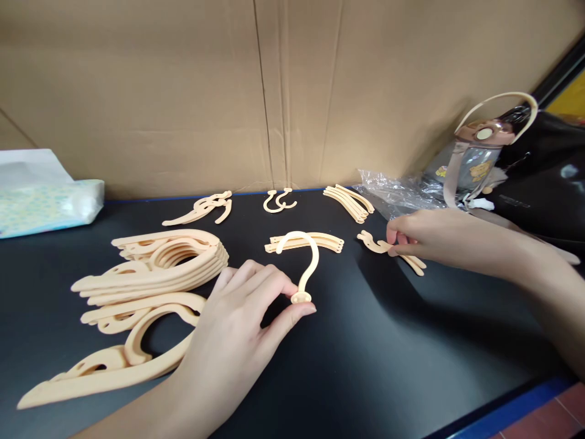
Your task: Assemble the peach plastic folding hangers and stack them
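Left hand (249, 311) pinches hanger hook (314, 259) by its base. At two o'clock, right hand (432, 239) touches hanger piece (377, 246); grip closure cannot be determined.

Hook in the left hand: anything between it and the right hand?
Nothing visible stands between the hook and the right hand. A stack of curved strips lies beyond the hook, off that line.
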Tool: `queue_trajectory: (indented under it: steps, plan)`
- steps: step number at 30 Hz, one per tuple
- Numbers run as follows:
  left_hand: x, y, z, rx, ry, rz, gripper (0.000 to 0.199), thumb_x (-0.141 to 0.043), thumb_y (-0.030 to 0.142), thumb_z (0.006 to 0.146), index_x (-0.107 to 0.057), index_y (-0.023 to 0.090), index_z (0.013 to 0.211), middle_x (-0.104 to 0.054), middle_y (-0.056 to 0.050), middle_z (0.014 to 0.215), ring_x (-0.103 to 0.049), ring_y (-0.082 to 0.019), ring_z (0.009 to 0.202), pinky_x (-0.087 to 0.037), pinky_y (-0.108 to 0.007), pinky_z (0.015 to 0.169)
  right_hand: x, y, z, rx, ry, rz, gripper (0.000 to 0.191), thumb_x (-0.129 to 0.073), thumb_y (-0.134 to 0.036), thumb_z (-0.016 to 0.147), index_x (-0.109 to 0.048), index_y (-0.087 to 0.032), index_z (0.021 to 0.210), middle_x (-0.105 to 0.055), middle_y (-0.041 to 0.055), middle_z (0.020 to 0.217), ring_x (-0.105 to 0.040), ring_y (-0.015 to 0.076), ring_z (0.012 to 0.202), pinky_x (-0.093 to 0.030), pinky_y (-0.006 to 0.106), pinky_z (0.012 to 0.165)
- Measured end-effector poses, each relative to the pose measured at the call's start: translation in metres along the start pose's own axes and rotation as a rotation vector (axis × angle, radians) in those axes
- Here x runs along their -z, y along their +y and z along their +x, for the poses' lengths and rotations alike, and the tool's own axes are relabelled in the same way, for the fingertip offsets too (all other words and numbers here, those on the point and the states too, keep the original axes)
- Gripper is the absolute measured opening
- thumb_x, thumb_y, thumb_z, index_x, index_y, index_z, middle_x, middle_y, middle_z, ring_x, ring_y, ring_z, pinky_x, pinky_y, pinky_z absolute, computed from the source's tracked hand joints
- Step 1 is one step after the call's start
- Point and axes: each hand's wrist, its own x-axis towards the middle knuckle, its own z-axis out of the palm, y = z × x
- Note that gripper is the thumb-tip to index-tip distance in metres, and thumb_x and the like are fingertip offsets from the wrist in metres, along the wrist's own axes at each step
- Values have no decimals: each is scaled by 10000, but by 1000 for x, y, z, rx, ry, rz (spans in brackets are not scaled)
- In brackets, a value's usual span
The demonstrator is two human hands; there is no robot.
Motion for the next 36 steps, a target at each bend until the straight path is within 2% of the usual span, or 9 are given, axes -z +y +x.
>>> queue_trajectory:
  steps: [6,11,14,17,20,24,26,31,36]
  plan:
    - [0,0,0,38,-35,-20,152,-609,326,934,-568,241,815,-630,33,791,-523,-181,748,-364,-321,693,-11,-20,1,130,280,-16,216,-536,-372,939,-627,-213,826,-695,23,799,-624,194,641,-377,299,552]
    - [0,1,-2,47,-39,-20,146,-613,326,932,-570,242,820,-629,35,790,-514,-183,748,-365,-317,686,-20,-34,9,266,485,-77,228,-556,-302,937,-674,-143,1050,-710,96,1037,-666,268,965,-494,384,807]
    - [1,1,-2,53,-42,-26,145,-615,333,931,-572,244,824,-634,35,798,-517,-183,759,-372,-321,702,-21,-26,12,186,455,-88,280,-538,-327,945,-677,-129,1087,-713,109,1058,-674,281,976,-510,392,795]
    - [0,0,-1,64,-57,-38,154,-610,338,933,-574,245,816,-634,31,800,-517,-184,764,-376,-321,704,-19,-16,13,75,301,-37,264,-538,-359,936,-705,-165,997,-735,72,937,-700,263,840,-502,355,662]
    - [0,0,0,65,-54,-47,153,-608,336,934,-578,246,814,-636,31,798,-514,-184,755,-376,-319,693,-16,-14,13,100,174,78,209,-591,-338,902,-730,-191,954,-745,34,838,-701,218,751,-483,308,616]
    - [-1,-1,-1,60,-57,-47,144,-609,333,934,-578,246,823,-632,33,798,-510,-186,756,-370,-320,688,-14,-22,11,126,126,114,181,-609,-284,889,-735,-209,995,-756,29,884,-715,209,785,-498,296,636]
    - [-1,-1,-1,52,-52,-47,146,-607,334,936,-573,245,825,-629,36,797,-509,-183,753,-367,-318,685,-15,-26,10,127,151,77,200,-618,-310,891,-729,-205,1020,-755,47,962,-717,238,849,-523,335,690]
    - [-1,-1,0,56,-48,-47,151,-607,341,935,-572,245,825,-628,33,800,-513,-184,756,-375,-319,688,-23,-31,13,281,418,93,412,-577,-391,940,-621,-124,1251,-686,126,1223,-629,289,1135,-497,456,944]
    - [-1,-1,0,74,-52,-46,155,-600,349,936,-572,247,823,-623,28,795,-515,-189,759,-383,-319,689,-29,-38,16,558,405,103,322,-548,-337,966,-654,-150,1205,-680,122,1222,-606,270,1162,-444,480,1017]
